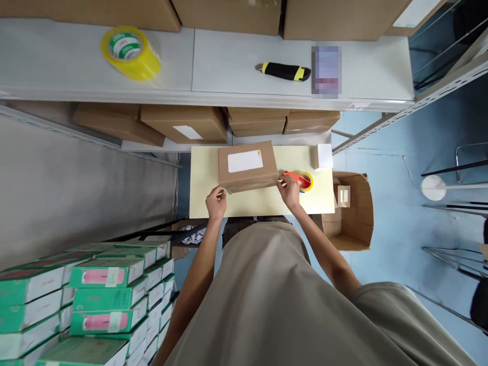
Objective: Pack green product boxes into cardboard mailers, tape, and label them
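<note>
A brown cardboard box [247,165] with a white label lies on a small pale yellow table [202,178]. My left hand [216,202] is closed at the box's near left corner, fingers curled against its edge. My right hand [288,191] grips the near right corner of the box. Just right of that hand lies an orange tape dispenser with a yellow roll [303,180]. A small white box [323,155] stands at the table's far right.
A grey shelf [229,66] above holds a yellow tape roll [130,52] and a black-and-yellow utility knife [284,71], with cartons behind and below. An open cardboard box [351,211] stands on the blue floor at right. Stacked green-and-white cartons [99,300] fill the lower left.
</note>
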A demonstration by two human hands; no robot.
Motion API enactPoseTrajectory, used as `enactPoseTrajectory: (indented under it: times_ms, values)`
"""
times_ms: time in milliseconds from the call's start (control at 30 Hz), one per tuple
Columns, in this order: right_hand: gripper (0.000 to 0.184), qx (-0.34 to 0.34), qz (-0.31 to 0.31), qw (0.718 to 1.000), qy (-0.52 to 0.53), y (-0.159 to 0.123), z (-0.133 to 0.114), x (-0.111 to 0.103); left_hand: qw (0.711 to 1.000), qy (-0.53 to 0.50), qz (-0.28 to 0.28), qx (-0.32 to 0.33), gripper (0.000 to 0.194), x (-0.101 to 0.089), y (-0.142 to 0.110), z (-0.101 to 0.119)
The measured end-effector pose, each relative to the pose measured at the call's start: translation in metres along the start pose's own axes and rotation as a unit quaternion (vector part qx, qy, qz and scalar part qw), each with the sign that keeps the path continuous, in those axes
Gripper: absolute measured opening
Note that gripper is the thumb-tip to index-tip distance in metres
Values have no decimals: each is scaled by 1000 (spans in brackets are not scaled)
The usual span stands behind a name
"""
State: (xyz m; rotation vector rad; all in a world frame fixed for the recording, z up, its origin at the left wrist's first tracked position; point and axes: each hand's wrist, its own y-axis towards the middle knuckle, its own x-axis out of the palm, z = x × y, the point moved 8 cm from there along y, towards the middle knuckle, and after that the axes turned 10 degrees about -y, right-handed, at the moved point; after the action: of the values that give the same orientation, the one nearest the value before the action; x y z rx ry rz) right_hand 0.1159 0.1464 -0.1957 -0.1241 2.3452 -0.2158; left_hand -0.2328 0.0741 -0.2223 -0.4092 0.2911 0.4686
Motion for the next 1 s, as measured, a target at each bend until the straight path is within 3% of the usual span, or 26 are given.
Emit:
enactPoseTrajectory:
  times_ms: [133, 233, 333, 467, 533, 633, 800, 1000]
  values:
    - [27, 43, -74, 996, 8, -31, 26, 35, 994, -39, -5, -98, 38, 14, -26, -42]
    - [31, 41, -101, 994, 7, -56, 34, 60, 992, -53, -13, -110, 40, 21, -36, -58]
    - [41, 29, -121, 992, 6, -67, 39, 70, 991, -73, -13, -113, 59, 21, -36, -65]
    - [50, 35, -46, 988, -146, -49, 57, 36, 987, -103, -8, -127, 79, 21, -41, -71]
    - [53, 67, -12, 964, -257, -33, 70, 13, 983, -122, -13, -133, 78, 24, -55, -74]
    - [52, 72, -12, 938, -339, -11, 79, -1, 977, -153, -24, -145, 70, 33, -90, -81]
    - [57, 113, -2, 929, -351, 10, 94, -6, 968, -179, -44, -168, 53, 37, -154, -101]
    - [41, 72, -35, 951, -300, 14, 109, -7, 967, -192, -67, -152, 41, 42, -214, -127]
